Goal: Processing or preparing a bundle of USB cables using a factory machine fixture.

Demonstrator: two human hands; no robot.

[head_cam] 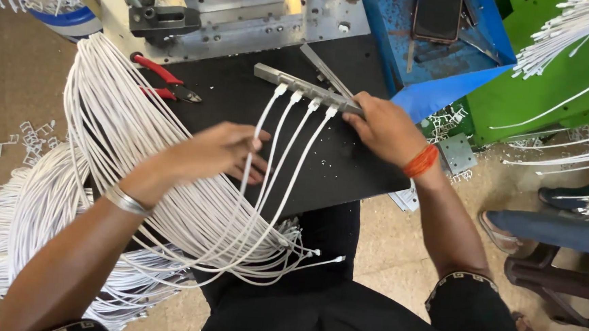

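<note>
Metal bar (306, 88): on the black tabletop (349, 162), long axis running from upper left down to your right hand.
Right hand (385, 127): closed on the bar's near end.
Left hand (217, 152): fingers loosely curled around the white cables (268, 150), below and left of the bar.
Cables: four ends plugged into the bar, trailing toward you.
Nearer hand: right.

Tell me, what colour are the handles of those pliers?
Red, seen in the head view: the pliers lie on the black mat.

Dusty tan floor (13, 80) — blue and green machine housings (551, 86) behind
</note>
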